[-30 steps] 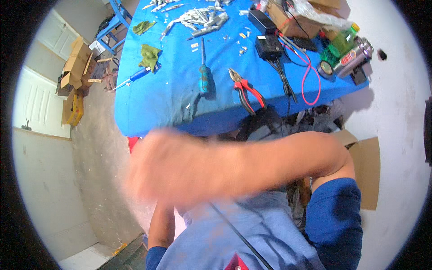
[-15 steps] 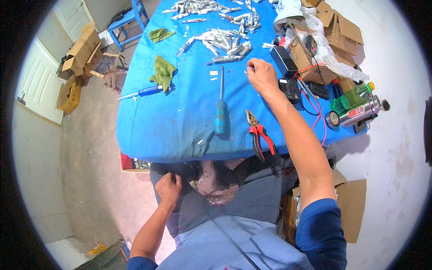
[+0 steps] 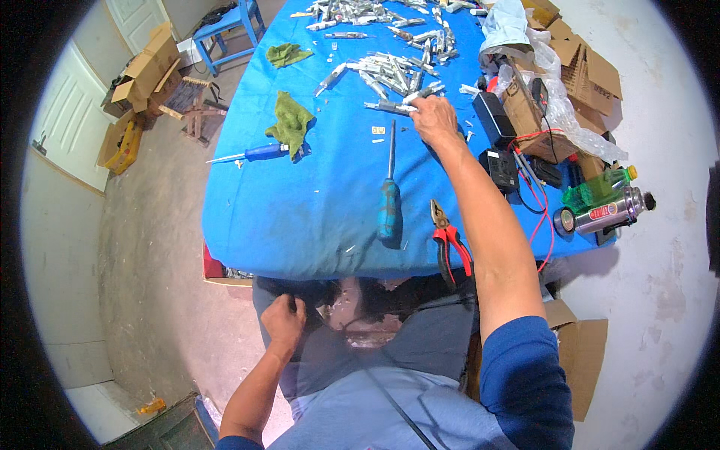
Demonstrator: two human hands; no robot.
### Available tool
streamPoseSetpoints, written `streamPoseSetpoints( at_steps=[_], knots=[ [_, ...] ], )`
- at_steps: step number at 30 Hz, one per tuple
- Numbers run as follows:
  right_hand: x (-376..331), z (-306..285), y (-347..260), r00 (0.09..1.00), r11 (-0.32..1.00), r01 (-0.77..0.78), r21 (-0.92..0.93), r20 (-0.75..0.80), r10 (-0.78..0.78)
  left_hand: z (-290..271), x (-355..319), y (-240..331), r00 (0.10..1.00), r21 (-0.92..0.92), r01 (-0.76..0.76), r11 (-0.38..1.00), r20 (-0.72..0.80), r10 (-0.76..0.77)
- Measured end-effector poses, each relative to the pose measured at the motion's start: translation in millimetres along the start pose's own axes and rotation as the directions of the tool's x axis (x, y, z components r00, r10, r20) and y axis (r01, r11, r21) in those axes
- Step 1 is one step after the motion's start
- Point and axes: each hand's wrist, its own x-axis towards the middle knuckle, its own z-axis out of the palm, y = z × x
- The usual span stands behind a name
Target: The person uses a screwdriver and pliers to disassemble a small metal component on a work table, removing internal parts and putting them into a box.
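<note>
My right hand [image 3: 436, 121] reaches over the blue-covered table, its fingers closed at the right end of a slim silver metal piece [image 3: 388, 107] at the near edge of a pile. My left hand [image 3: 285, 321] lies curled on my left thigh; whatever is in its fingers, if anything, is hidden. A pile of similar silver pieces [image 3: 386, 73] sits just beyond the right hand. Nearer to me lie a screwdriver [image 3: 388, 210] with a teal handle and pliers [image 3: 448, 240] with red and black grips. Small white bits [image 3: 378, 130] are scattered beside the screwdriver tip.
On the left of the table lie a blue-handled screwdriver [image 3: 266, 152] and green cloths [image 3: 291, 124]. Along the right stand a black box [image 3: 493, 118], cables, a cardboard box, a green bottle [image 3: 600, 191] and a steel flask [image 3: 604, 214]. A blue chair [image 3: 217, 34] stands far left.
My right hand has moved forward and taken hold of the near silver piece's end. The whole view has shifted slightly. My left hand stays on the thigh.
</note>
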Motion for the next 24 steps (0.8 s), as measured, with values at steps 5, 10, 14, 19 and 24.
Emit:
streamPoseSetpoints(
  at_steps=[5, 10, 14, 19, 24],
  knots=[
    [-18, -13, 3, 0.993, 0.993, 0.115, 0.015, 0.007, -0.115, 1, -1, 2, 0.999, -0.064, -0.015, 0.998, -0.042, 0.012],
    [-48, -21, -2, 0.966, 0.966, 0.253, 0.057, -0.066, -0.25, 2, -5, 2, 0.992, -0.118, -0.038, 0.992, -0.12, 0.023],
    [-61, -20, -9, 0.967, 0.967, 0.253, -0.001, -0.003, -0.254, -2, -6, 1, 0.994, -0.178, 0.036, 0.983, -0.098, -0.054],
    [-70, -20, -13, 0.957, 0.949, 0.273, 0.159, -0.142, -0.251, -6, -6, -2, 0.978, -0.343, 0.184, 0.921, -0.025, -0.205],
    [-96, -29, -32, 0.889, 0.84, 0.452, 0.299, -0.226, -0.398, -31, 15, 15, 0.967, -0.538, 0.251, 0.805, 0.166, -0.191]
  ],
)
